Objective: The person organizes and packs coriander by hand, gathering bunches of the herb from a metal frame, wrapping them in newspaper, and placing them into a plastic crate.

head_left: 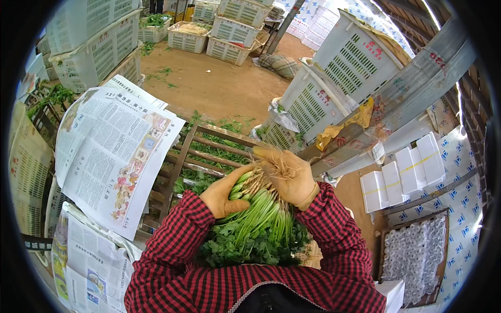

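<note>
A thick bunch of coriander [258, 221] lies against my front, its leaves toward me and its pale root ends pointing away. My left hand [224, 193] curves round the left side of the stems near the root end, thumb on top. At the upper right, my right hand [292, 182] is closed about the root ends, and stringy brown roots [281, 163] stick out by its fingers. Both hands look covered by thin tan gloves. Part of a woven basket [311, 254] shows under the leaves.
A slatted metal rack [209, 148] stands ahead, with loose greens on and below it. Newspaper sheets [112, 151] lie at left. White plastic crates [313, 99] are stacked ahead right, others far left. A slanting post [386, 112], white boxes [402, 172] and a bottle tray [415, 255] are at right.
</note>
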`<state>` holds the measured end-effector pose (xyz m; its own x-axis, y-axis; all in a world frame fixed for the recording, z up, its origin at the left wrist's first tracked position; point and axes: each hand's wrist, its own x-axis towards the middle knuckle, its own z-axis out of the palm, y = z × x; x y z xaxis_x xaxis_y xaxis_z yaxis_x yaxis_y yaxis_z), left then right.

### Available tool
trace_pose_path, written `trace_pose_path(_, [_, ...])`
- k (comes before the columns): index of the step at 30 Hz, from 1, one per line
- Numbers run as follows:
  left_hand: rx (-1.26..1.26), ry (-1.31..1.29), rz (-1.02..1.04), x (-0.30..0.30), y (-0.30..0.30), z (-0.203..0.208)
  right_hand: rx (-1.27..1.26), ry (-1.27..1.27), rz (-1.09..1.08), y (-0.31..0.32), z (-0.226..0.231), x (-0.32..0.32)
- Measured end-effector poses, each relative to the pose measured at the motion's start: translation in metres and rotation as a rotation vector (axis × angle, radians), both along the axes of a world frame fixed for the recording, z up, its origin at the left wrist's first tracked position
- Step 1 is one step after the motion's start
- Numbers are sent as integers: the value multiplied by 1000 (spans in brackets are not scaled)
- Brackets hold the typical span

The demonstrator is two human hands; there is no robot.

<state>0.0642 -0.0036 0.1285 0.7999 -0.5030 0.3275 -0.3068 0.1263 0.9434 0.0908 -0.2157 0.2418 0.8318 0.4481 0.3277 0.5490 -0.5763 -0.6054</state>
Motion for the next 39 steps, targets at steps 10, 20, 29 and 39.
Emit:
trace_pose_path(10, [-136, -6, 41, -6, 3, -4, -323, -160, 168, -48, 24, -3])
trace_pose_path(20, [-424, 254, 1233, -62, 83, -51, -24, -163, -245, -88, -44, 19])
trace_pose_path(29, [-392, 326, 568, -86, 39, 22, -84, -726, -253, -43, 61, 69])
trace_pose_path(39, [-766, 786, 210, -26, 23, -73, -386, -622, 379, 23, -107, -45])
